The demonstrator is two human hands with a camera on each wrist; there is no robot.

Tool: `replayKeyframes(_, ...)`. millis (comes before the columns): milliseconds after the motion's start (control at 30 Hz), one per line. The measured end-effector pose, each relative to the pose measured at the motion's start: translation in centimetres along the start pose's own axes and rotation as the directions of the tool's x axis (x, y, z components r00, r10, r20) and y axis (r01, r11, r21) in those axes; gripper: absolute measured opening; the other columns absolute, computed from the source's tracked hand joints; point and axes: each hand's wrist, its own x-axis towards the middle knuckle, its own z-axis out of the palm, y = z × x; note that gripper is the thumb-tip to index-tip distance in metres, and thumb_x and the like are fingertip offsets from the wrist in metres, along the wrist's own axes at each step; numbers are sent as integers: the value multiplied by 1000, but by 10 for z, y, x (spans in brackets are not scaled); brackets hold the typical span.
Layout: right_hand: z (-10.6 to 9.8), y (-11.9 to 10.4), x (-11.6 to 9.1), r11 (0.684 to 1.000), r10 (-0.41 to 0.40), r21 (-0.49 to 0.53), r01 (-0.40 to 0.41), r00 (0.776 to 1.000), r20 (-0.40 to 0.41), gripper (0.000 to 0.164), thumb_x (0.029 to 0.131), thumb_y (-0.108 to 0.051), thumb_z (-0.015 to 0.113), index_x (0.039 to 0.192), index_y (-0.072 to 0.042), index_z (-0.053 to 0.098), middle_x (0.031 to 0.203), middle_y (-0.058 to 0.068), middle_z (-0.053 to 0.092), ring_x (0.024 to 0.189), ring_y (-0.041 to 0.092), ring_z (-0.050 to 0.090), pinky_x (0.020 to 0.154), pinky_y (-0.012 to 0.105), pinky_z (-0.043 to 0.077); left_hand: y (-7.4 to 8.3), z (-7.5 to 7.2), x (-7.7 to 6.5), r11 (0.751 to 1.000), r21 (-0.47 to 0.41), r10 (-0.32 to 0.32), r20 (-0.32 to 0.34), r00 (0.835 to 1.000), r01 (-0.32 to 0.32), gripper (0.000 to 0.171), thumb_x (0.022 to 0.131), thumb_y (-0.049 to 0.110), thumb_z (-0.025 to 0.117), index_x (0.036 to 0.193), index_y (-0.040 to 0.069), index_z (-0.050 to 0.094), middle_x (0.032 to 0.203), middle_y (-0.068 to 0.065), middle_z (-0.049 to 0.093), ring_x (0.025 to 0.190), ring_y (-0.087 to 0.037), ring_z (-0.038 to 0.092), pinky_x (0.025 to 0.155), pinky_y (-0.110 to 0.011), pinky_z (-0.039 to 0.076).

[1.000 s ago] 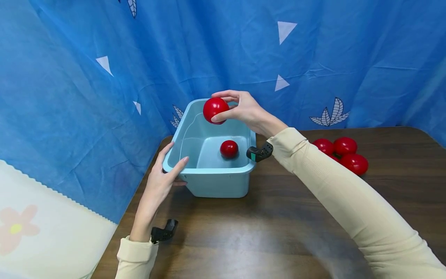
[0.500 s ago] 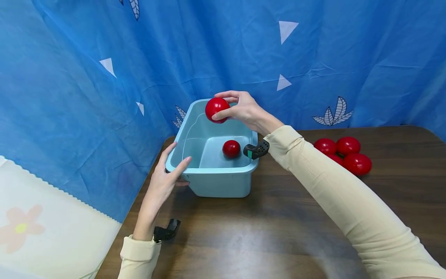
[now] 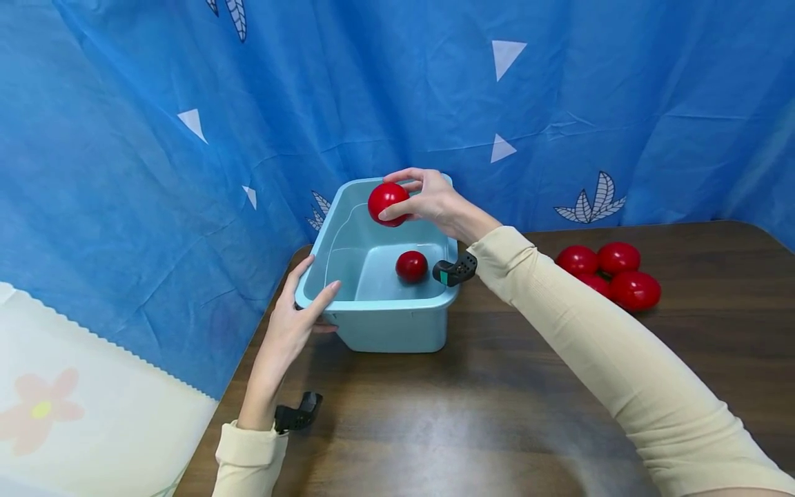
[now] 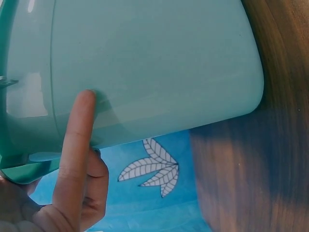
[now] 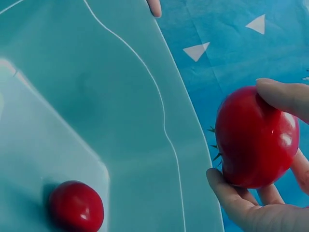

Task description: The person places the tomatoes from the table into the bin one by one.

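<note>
A light blue plastic bin (image 3: 391, 328) stands on the table, and one tomato (image 3: 411, 266) lies on its floor. Above the far part of the bin, my right hand (image 3: 435, 202) holds another red tomato (image 3: 386, 201) between thumb and fingers. Green leaf tips show on that held tomato (image 5: 258, 137) in the right wrist view. At the bin's near left corner my left hand (image 3: 288, 324) grips the rim, thumb over the top edge. In the left wrist view one finger (image 4: 77, 145) lies straight against the bin's outer wall (image 4: 159, 63).
Several more tomatoes (image 3: 635, 290) sit in a cluster on the dark wooden table (image 3: 497, 400), right of the bin. A blue curtain (image 3: 397, 83) with white triangles and leaves hangs close behind. Pale flowered cloth (image 3: 93, 393) lies at the lower left.
My right hand has lowered very slightly with the tomato over the bin. The left hand keeps its place on the rim. The head view has shifted a little.
</note>
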Motion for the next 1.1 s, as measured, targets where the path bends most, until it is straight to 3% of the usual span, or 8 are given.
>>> replayKeyframes(133,2,0,-1,999,9,-34,-9,1000,-3,63,85,-1,84,143,-11,59,139,13,56,128,32,53,97,43,60,2,1,-1,1000,-1,-10,2,1000,10,77,104,38,66,167,29,23,159,-18,35,119,-48,62,80,-51,65)
replayKeyframes(333,2,1,-2,1000,13,-20,-13,1000,8,57,92,-5,79,144,-11,57,146,14,53,132,32,52,107,47,54,3,3,-3,999,2,-37,0,999,37,76,105,39,65,167,30,23,159,-17,35,119,-47,62,82,-51,64)
replayKeyframes(800,-15,1,-16,997,-65,36,63,997,52,61,91,-7,80,146,-12,56,143,12,56,127,30,58,106,42,55,7,-2,-5,999,-6,-41,12,999,42,76,106,34,63,168,29,19,159,-19,32,124,-48,58,82,-52,64)
replayKeyframes(1100,-45,0,-28,993,-112,43,109,991,73,63,94,-8,76,151,-10,51,148,13,53,126,32,61,110,47,52,8,-9,-5,1000,3,-19,11,1000,19,76,107,32,62,168,28,17,160,-19,31,125,-49,56,77,-46,66)
